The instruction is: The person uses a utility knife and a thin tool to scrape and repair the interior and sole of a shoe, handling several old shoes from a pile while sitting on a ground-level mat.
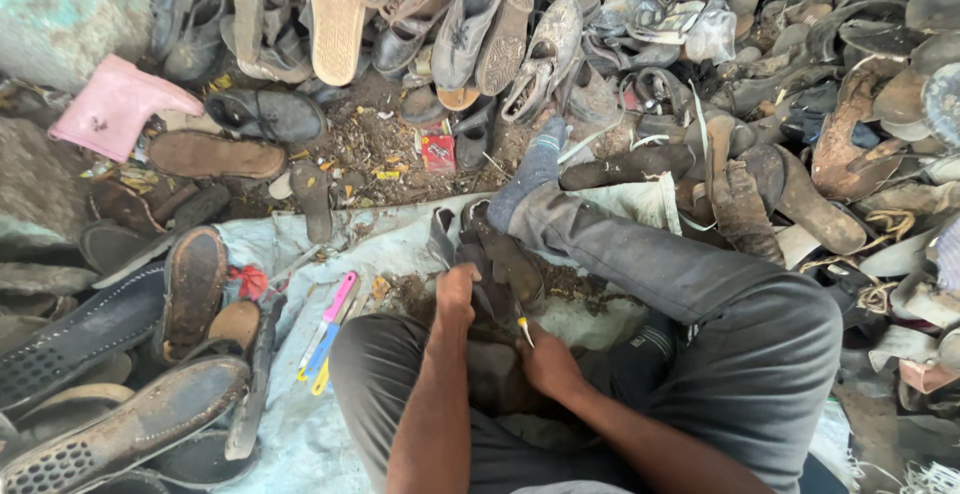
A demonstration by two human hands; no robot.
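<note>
Entry, head view. The work piece is a dark worn shoe point(497, 266), lying on the pale ground cloth point(300, 424) between the person's legs, just in front of the lap. Its long axis runs away from the body, tilted a little toward the right leg, with the far end just beside the grey sock point(535, 172). I read the left hand point(456, 292) as clenched on the near end of the shoe, pressing it down; the grip sits at the shoe's near left edge, so the rest of the shoe lies ahead of it and slightly to the right. The right hand point(545, 362) is closed around a small yellow-handled tool point(523, 327), tip pointing up toward the shoe; the shoe lies just ahead and left of that grip, very near, though I cannot tell whether the tip touches it. Both hands are close; the left is the one on the shoe. Left of the shoe on the cloth lie a pink-handled tool and a blue-and-yellow one point(328, 329), side by side, well apart from either hand. Further left of the shoe are loose soles and sandals point(190, 289); beyond it a small red packet point(437, 152) on the dirt, then a heaped pile of old footwear point(700, 34). A pink boot point(115, 104) lies far left of the shoe.
</note>
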